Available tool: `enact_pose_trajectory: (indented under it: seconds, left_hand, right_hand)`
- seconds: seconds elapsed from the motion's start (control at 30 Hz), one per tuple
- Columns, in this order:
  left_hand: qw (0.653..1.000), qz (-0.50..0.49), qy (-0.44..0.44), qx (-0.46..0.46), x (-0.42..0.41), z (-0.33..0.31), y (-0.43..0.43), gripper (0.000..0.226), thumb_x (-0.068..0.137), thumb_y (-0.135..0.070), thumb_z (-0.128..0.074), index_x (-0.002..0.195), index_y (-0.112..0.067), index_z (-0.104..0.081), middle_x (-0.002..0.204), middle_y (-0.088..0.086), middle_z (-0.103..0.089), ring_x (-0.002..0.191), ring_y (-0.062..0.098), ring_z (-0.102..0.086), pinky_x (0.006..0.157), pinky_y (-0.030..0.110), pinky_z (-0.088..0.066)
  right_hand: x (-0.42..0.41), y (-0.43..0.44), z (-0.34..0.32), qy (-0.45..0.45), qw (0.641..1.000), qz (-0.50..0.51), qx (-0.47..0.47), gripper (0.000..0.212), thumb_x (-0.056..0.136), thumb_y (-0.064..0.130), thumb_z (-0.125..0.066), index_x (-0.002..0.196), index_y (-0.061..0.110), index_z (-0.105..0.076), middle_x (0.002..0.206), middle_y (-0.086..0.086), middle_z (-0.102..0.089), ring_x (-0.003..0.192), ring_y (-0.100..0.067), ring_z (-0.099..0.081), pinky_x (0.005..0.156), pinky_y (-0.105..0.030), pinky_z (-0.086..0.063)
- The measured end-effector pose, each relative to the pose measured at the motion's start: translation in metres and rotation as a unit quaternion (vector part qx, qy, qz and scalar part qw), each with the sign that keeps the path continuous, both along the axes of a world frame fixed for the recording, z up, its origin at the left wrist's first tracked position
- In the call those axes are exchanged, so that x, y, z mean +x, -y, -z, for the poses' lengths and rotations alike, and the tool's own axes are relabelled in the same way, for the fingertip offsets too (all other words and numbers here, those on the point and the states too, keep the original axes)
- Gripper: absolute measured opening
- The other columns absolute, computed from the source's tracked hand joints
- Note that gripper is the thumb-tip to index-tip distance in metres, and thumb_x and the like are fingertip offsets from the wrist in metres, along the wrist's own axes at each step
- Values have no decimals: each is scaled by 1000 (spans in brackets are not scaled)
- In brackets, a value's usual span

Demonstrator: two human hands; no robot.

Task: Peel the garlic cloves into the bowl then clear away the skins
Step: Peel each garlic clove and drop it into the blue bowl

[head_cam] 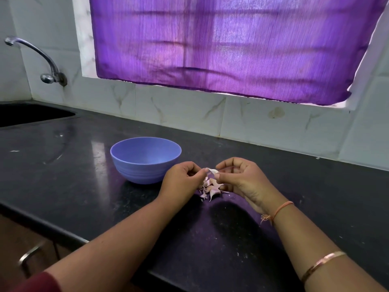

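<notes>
Garlic clove (213,171), centre frame, pinched between your left hand (183,179) and right hand (242,178) fingertips, long axis running hand to hand, above the skins (210,189); bowl (145,160) lies left, nearest your left hand.

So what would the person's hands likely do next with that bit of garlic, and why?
Probably pull the last skin off and drop the clove into the blue bowl. Both the left hand and right hand pinch one pale garlic clove above the pile of skins, and the bowl looks empty from here.
</notes>
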State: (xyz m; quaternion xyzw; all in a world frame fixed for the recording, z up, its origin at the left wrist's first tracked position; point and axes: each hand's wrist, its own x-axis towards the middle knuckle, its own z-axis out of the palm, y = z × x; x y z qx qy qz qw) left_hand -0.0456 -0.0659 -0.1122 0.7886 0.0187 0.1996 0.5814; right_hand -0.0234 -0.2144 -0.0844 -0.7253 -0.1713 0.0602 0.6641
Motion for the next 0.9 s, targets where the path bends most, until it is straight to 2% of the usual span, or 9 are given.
enact_pose_trajectory:
  seconds: [0.1,0.23,0.33,0.43,0.67,0.77,0.9]
  left_hand:
    - [1000,-1,5,7,0,0,-1,5,82,-13,-68,78,-15,-69,70,-1,-70,69,15,-66,73,43,-58]
    - [1000,18,5,16,-1,-1,0,9,84,-11,-65,83,-17,-72,74,-1,-72,71,11,-67,76,38,-58]
    - [999,37,7,20,-3,-2,1,9,85,-14,-66,78,-16,-72,72,1,-71,67,11,-64,74,35,-56]
    - [998,53,19,22,-5,-3,2,15,84,-14,-66,73,-22,-71,65,-4,-69,61,5,-61,67,27,-53]
    - [998,59,27,28,-4,-3,0,8,85,-13,-66,85,-15,-74,77,1,-73,73,12,-67,75,29,-56]
    - [997,62,25,39,-4,-3,-1,8,85,-12,-66,84,-14,-73,77,3,-73,72,13,-67,74,28,-56]
    - [997,63,23,41,-4,-4,0,12,85,-10,-65,75,-14,-71,69,-1,-70,61,3,-62,67,22,-53]
  right_hand:
    - [2,0,1,22,1000,9,-12,21,73,-10,-70,91,0,-63,76,-11,-63,68,-20,-60,60,-26,-54]
    - [2,0,1,46,998,19,-36,24,72,-9,-71,90,5,-65,76,-8,-62,68,-19,-60,65,-29,-55]
    - [1,0,1,74,995,23,-56,24,72,-9,-72,89,8,-65,80,-8,-62,71,-15,-60,68,-28,-56]
    - [0,-1,1,97,993,25,-69,25,72,-8,-72,89,8,-66,84,-10,-63,75,-15,-61,72,-27,-56]
    - [-1,-4,0,153,980,31,-124,23,72,-4,-72,91,8,-65,79,-3,-64,67,-7,-60,63,-15,-54]
    - [0,-4,1,161,977,34,-134,22,72,-3,-73,89,8,-64,83,-8,-67,74,-14,-64,67,-19,-55]
    - [1,-4,2,156,978,34,-136,21,71,-4,-74,84,8,-63,88,-14,-69,84,-26,-68,75,-32,-58]
